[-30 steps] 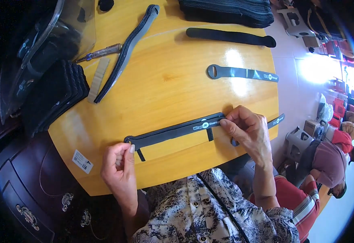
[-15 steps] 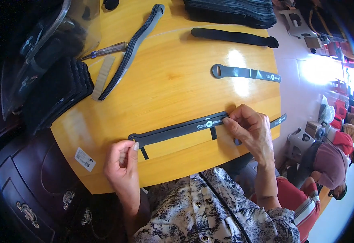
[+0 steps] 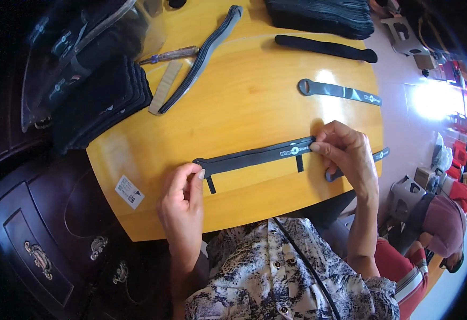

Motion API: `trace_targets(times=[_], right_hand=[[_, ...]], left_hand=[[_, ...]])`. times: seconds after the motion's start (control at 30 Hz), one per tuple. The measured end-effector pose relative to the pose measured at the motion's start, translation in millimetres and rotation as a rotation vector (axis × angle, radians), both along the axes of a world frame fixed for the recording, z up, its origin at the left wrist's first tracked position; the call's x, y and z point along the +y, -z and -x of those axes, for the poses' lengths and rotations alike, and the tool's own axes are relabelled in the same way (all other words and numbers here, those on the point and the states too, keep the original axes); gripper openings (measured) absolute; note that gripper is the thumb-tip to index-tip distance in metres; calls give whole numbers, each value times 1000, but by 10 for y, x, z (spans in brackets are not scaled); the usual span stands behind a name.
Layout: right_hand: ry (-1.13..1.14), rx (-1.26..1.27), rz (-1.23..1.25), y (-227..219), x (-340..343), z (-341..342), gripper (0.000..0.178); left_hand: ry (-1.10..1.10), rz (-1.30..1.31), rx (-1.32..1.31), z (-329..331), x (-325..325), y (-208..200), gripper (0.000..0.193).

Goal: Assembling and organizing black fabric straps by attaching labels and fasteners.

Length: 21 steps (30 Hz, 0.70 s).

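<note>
A long black strap (image 3: pixel 249 158) with pale printing near its right end stretches between my hands, low over the near part of the table. My left hand (image 3: pixel 183 200) pinches its rounded left end between thumb and fingertips. At the other end, my right hand (image 3: pixel 345 152) grips it with thumb and bent fingers. The strap seems to be two layers laid together. Below its lower edge show two short black strips, one near the left end (image 3: pixel 211 184) and one nearer the right (image 3: pixel 299 163). Partly behind my right wrist lies another printed strap (image 3: pixel 381 155).
On the yellow table (image 3: pixel 233 112) lie a printed strap with a slotted end (image 3: pixel 340 92), a plain black strap (image 3: pixel 324 48), a thick strap stack (image 3: pixel 319 18), a curved bundle (image 3: pixel 207 53), a screwdriver-like tool (image 3: pixel 177 54), a cardboard strip (image 3: pixel 165 88), black pieces (image 3: pixel 105 101) and a white label (image 3: pixel 130 192).
The view has shifted, so the table and everything on it appear further right and the near part higher. Both hands keep hold of the strap, almost unmoved relative to the table.
</note>
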State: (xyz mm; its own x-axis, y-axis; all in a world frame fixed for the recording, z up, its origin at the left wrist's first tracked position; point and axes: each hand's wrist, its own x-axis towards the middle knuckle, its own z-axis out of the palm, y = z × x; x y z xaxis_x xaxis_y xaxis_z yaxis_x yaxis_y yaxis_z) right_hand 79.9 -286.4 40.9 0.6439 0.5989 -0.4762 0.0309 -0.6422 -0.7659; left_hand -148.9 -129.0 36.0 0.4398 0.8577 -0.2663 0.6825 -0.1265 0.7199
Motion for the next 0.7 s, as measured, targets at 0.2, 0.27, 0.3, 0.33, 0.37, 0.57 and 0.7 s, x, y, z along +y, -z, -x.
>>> trace_targets(times=[0.2, 0.27, 0.3, 0.33, 0.37, 0.57, 0.7], right_hand=[[-81, -53, 52, -79, 13, -1, 13], [-121, -229, -13, -90, -57, 95, 16], [-165, -402, -71, -106, -90, 157, 19], [-177, -423, -72, -142, -77, 229, 24], [-228, -466, -98, -132, -35, 295, 25], [-371, -621, -105, 55, 221, 414, 27], [-444, -627, -65, 169, 248, 382, 30]], left_hand=[[41, 22, -121, 137, 37, 68, 10], [88, -161, -76, 147, -3, 46, 15], [130, -338, -29, 142, -24, 34, 21], [137, -340, -34, 104, -44, 4, 21], [368, -522, 41, 48, -61, -34, 32], [925, -546, 149, -274, -117, 108, 62], [937, -576, 189, -248, -117, 216, 63]])
